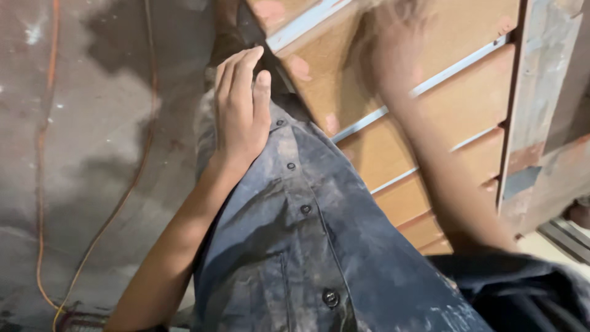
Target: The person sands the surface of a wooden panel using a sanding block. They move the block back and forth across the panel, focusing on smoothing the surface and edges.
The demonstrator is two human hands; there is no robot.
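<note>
- Wooden boards (pixel 455 117), tan and stacked in overlapping layers with pale strips between them, are filling the upper right of the view and leaning against a worn metal post (pixel 538 92) at the far right.
- Concrete floor (pixel 80 154), grey and blotched with dark damp patches, is spreading across the left side.
- Dusty dark blue button shirt (pixel 307 246) is covering the person's front, running from the bottom edge up toward the boards.
- Right hand (pixel 393 43) is reaching up against the boards at the top of the stack; it is blurring with motion, so whether its fingers are gripping a board or lying spread cannot be told.
- Left hand (pixel 243 104) is lying flat and relaxed, fingers straight and together, resting on the hem of the shirt and gripping nothing, just beside the lower edge of the boards.
- Orange cord (pixel 43 184) is trailing in a thin loop over the floor, well apart from both hands.
</note>
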